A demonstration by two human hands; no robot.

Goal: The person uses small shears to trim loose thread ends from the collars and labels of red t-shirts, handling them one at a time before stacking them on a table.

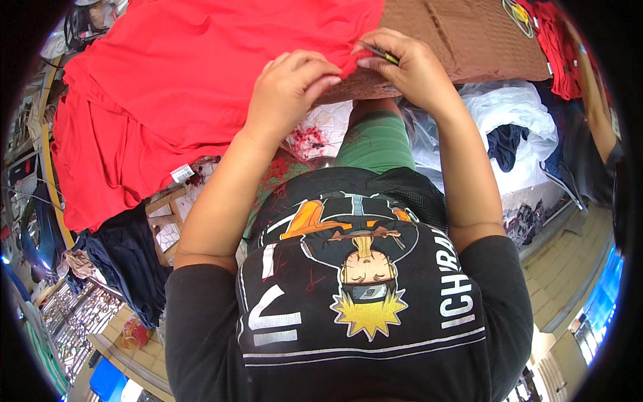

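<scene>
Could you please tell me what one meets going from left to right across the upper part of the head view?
Red garment → left hand → right hand holding a small yellow-green tool → brown quilted cloth → white plastic bag.

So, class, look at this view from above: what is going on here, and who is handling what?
A person in a black printed shirt is working on a red garment spread over a brown surface. The left hand pinches the garment's edge, and the right hand grips the same edge while holding a small yellow-green tool; what kind of tool cannot be told. More red cloth hangs to the left, and white plastic bags and dark clothes lie around.
</scene>
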